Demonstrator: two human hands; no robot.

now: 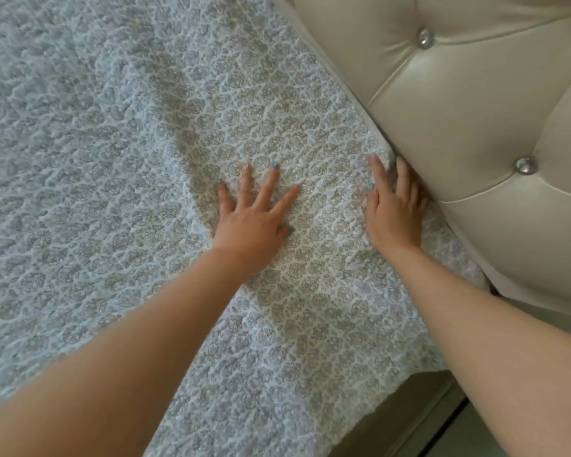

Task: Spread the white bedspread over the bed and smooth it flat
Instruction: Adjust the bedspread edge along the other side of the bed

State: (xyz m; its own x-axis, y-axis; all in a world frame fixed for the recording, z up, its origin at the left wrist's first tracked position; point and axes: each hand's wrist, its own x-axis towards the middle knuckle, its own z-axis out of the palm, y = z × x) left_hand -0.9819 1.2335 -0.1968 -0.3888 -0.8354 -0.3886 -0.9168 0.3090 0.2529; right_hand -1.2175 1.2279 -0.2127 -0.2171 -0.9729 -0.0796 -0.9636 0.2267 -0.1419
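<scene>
- White bedspread [145, 159] covers the bed, its edge against the tufted headboard [475, 110] at right.
- Left hand [251, 232] flat, fingers splayed, pinning cloth.
- Right hand [393, 209] open, tucking edge into the headboard gap.

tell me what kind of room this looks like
Most likely a bedroom. A textured white bedspread lies over a bed, running up to a cream tufted headboard with shiny buttons. The left hand and right hand press flat on the cover.
</scene>
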